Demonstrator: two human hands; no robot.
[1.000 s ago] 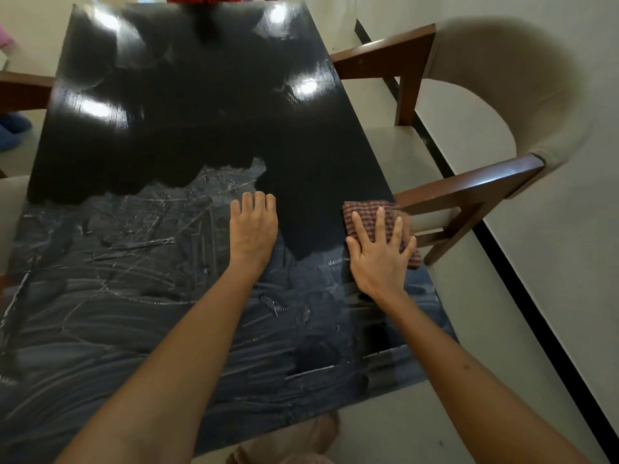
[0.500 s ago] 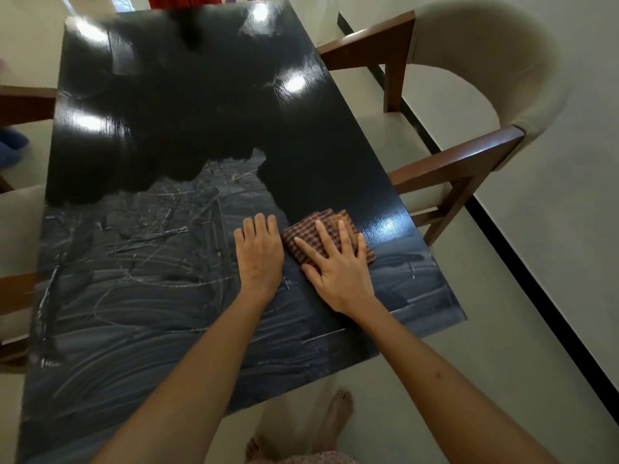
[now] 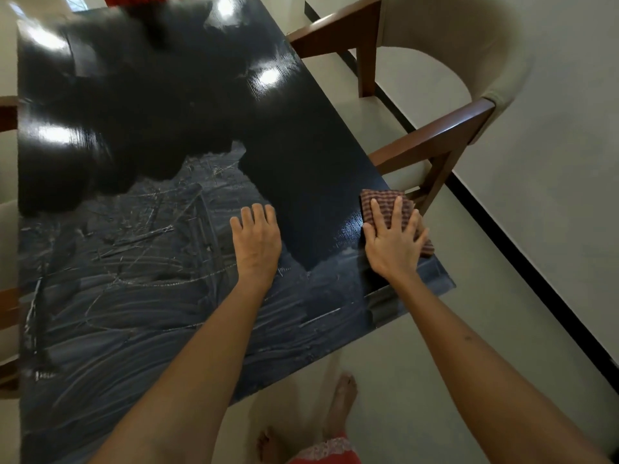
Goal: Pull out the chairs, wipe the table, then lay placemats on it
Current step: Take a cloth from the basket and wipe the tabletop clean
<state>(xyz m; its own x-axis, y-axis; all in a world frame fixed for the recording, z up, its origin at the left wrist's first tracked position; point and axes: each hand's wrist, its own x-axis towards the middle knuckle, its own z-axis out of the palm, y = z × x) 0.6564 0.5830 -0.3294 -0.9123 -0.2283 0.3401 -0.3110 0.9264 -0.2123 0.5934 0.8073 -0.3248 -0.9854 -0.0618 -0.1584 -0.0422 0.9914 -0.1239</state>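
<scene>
The glossy black table fills the left and middle of the view; its near half shows pale wipe streaks. A folded red checked cloth lies at the table's right edge. My right hand presses flat on the cloth with straight, spread fingers. My left hand rests flat on the tabletop to the left of it, holding nothing. A wooden armchair with a beige seat and curved back stands pulled away from the table's right side.
Parts of other chairs show along the table's left edge. My bare feet stand on the pale floor below the table's near corner. A wall with a dark skirting line runs along the right.
My right hand has slid the cloth from beside my left hand back out to the table's right edge. My left hand has stayed put on the table.
</scene>
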